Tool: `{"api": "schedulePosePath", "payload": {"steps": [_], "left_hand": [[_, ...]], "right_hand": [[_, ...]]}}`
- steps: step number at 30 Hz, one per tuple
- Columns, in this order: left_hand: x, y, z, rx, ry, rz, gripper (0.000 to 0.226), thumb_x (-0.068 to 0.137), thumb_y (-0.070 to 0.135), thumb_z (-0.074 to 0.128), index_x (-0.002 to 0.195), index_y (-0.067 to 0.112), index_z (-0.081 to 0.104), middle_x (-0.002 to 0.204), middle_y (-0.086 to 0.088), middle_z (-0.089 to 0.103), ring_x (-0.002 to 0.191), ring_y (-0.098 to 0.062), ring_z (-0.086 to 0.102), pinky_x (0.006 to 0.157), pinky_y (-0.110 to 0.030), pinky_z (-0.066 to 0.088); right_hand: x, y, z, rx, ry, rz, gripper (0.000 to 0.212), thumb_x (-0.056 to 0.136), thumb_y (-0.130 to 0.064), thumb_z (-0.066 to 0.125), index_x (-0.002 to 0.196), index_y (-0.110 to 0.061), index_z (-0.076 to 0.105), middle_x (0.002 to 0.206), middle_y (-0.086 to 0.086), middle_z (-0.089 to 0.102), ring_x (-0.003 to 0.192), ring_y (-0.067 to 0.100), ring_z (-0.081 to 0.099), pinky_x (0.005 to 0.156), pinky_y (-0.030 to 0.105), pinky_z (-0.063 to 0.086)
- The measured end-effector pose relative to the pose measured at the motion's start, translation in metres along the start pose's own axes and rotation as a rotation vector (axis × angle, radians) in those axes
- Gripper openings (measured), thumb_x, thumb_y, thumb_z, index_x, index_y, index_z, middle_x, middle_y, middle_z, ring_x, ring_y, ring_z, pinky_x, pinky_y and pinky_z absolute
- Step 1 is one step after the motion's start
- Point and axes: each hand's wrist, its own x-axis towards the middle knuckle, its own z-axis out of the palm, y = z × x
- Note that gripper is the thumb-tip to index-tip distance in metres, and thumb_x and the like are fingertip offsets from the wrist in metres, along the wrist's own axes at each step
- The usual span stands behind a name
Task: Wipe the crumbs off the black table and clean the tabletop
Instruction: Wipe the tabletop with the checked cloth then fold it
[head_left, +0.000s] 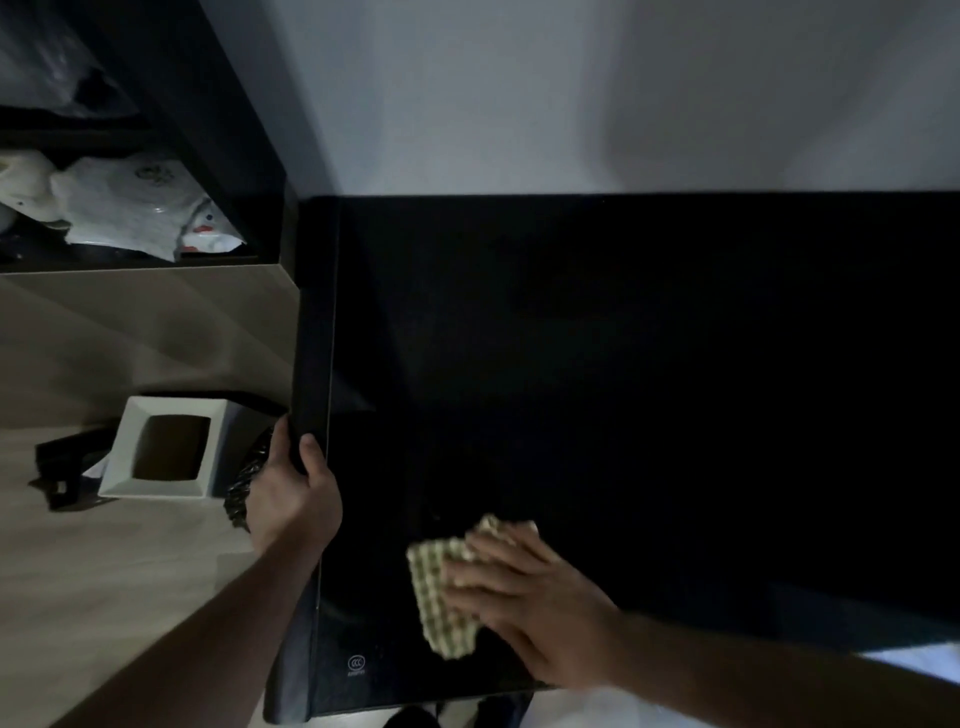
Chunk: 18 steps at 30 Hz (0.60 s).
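Observation:
The black table fills the middle and right of the view, its glossy top dark and its left edge running down the frame. A green-and-white checked cloth lies flat on the tabletop near the front left corner. My right hand presses down on the cloth with the fingers spread flat over it. My left hand grips the table's left edge, thumb on top and fingers curled under the rim. No crumbs show on the dark surface.
A white square bin with a brown liner stands on the wooden floor left of the table. A dark shelf unit with white bags sits at the upper left. A pale wall runs behind the table.

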Motion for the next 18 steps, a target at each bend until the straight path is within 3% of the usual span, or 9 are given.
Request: {"api": "schedulePosePath", "payload": {"steps": [4,6,9,11,13,15,18], "left_hand": [[-0.001,0.003,-0.001,0.003,-0.01,-0.007,0.049,0.104,0.042,0.035,0.152,0.032,0.037,0.124,-0.02,0.067,0.115,-0.046,0.06,0.093,-0.051,0.047],[0.0,0.005,-0.002,0.002,-0.014,-0.026,0.049,0.104,0.043,0.034,0.152,0.033,0.036,0.124,-0.02,0.067,0.114,-0.046,0.06,0.093,-0.051,0.047],[0.003,0.002,-0.001,0.011,-0.014,-0.031,0.052,0.102,0.048,0.031,0.152,0.035,0.032,0.121,-0.018,0.069,0.108,-0.045,0.063,0.09,-0.053,0.052],[0.004,-0.001,-0.001,0.006,-0.02,-0.02,0.054,0.1,0.05,0.03,0.153,0.034,0.028,0.119,-0.018,0.07,0.106,-0.044,0.064,0.09,-0.054,0.053],[0.005,0.0,-0.001,0.006,-0.033,-0.026,0.053,0.102,0.046,0.032,0.153,0.032,0.029,0.121,-0.019,0.068,0.108,-0.045,0.063,0.091,-0.054,0.052],[0.005,0.001,-0.001,0.002,-0.035,-0.029,0.051,0.103,0.042,0.034,0.153,0.031,0.031,0.124,-0.02,0.067,0.111,-0.045,0.062,0.093,-0.053,0.05],[0.007,-0.001,0.0,0.002,-0.041,-0.017,0.052,0.103,0.042,0.034,0.153,0.031,0.029,0.122,-0.018,0.068,0.109,-0.044,0.063,0.092,-0.054,0.052]], "right_hand": [[-0.031,0.002,0.009,0.11,0.046,-0.047,0.062,0.093,-0.016,0.07,0.149,-0.034,0.053,0.166,-0.018,0.035,0.16,0.012,0.02,0.124,0.044,0.035],[-0.018,0.016,-0.005,0.242,0.109,0.031,0.064,0.087,-0.001,0.06,0.145,-0.028,0.06,0.162,-0.013,0.044,0.155,0.011,0.032,0.122,0.042,0.038],[0.022,0.062,-0.045,0.288,0.269,0.236,0.059,0.089,-0.004,0.039,0.14,-0.016,0.066,0.153,0.001,0.057,0.147,0.017,0.046,0.124,0.038,0.033],[0.058,0.108,-0.077,0.238,0.44,0.365,0.056,0.088,0.004,0.04,0.133,-0.01,0.07,0.147,0.005,0.061,0.142,0.021,0.049,0.124,0.034,0.032],[0.093,0.157,-0.105,0.166,0.571,0.468,0.05,0.09,0.012,0.051,0.132,-0.007,0.071,0.144,0.009,0.062,0.139,0.026,0.052,0.124,0.04,0.034],[0.129,0.199,-0.127,0.127,0.599,0.59,0.044,0.094,0.01,0.057,0.135,-0.005,0.068,0.146,0.015,0.061,0.14,0.033,0.052,0.124,0.046,0.033],[0.179,0.237,-0.14,0.083,0.47,0.723,0.05,0.101,-0.006,0.054,0.151,-0.012,0.053,0.161,0.011,0.046,0.151,0.037,0.037,0.13,0.044,0.018]]}}
